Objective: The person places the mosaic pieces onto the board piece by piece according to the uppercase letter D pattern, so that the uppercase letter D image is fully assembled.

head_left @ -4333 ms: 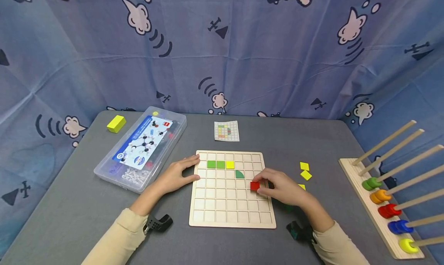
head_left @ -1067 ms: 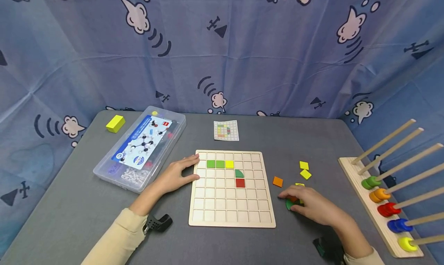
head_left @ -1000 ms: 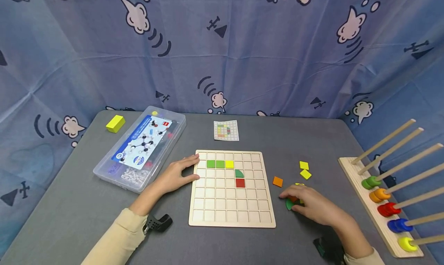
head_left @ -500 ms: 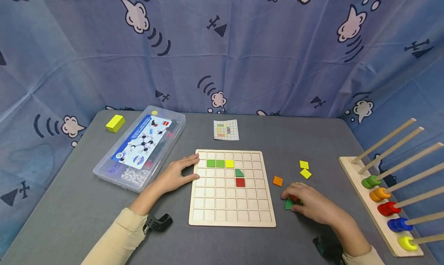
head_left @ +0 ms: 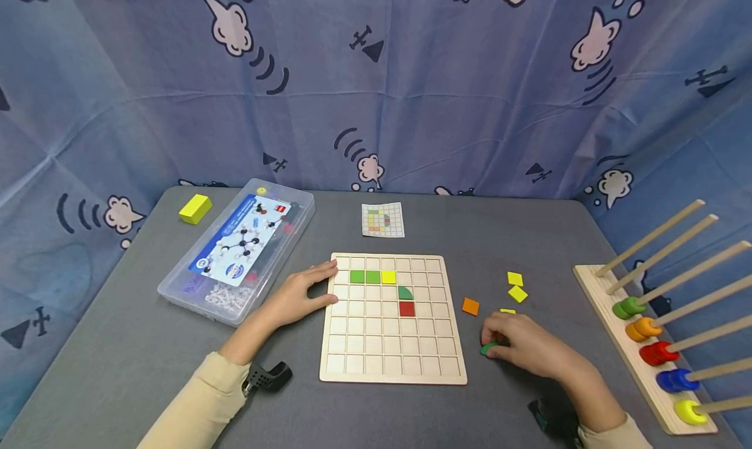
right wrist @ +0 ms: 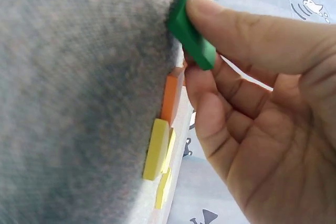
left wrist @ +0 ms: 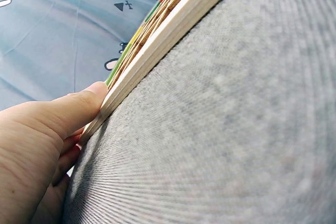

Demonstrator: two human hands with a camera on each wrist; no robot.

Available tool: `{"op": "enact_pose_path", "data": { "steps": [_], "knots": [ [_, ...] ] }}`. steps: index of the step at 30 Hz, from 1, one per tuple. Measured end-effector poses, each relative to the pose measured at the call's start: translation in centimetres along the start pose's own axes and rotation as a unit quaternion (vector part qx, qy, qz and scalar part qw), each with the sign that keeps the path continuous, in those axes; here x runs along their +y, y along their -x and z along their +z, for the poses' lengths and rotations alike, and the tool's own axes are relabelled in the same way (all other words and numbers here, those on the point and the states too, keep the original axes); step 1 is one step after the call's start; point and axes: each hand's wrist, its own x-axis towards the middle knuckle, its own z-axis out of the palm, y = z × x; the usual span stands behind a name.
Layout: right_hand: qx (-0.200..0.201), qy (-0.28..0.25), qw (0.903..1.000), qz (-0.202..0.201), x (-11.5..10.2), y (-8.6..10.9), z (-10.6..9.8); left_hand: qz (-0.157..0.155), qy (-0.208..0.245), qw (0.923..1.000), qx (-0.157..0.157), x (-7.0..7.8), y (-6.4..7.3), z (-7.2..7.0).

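Observation:
A pale wooden grid board [head_left: 376, 344] lies on the table. On it sit two green square tiles [head_left: 365, 277], a yellow tile [head_left: 388, 277], a dark green quarter-circle tile [head_left: 405, 293] and a red tile [head_left: 407, 309]. My left hand [head_left: 299, 297] rests against the board's left edge, its thumb touching the rim in the left wrist view. Right of the board, my right hand [head_left: 523, 344] pinches a green tile [right wrist: 191, 30] by thumb and fingertips, low over the table. That tile's full outline is partly covered by the fingers.
An orange tile [head_left: 470, 307] and several yellow tiles [head_left: 517, 294] lie right of the board. Behind it is a small printed grid card [head_left: 383, 220]. A clear plastic case [head_left: 247, 240] and a yellow block [head_left: 196, 209] stand left; a wooden peg rack [head_left: 646, 351] stands right.
The red tile went from my right hand onto the board, below the dark green quarter-circle. My right hand then moved right to the loose tiles and took up a green one. The left stayed put.

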Motion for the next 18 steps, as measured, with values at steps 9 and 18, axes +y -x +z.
{"op": "enact_pose_path", "data": {
  "steps": [9,18],
  "knots": [
    [-0.013,-0.027,0.9995,-0.01,0.01,-0.12,-0.1,0.0,-0.003,1.0,0.0,0.01,0.02,-0.04],
    [0.033,-0.043,0.9985,0.006,-0.32,-0.42,-0.24,-0.003,-0.004,1.0,0.003,-0.14,-0.04,0.01]
  ]
}}
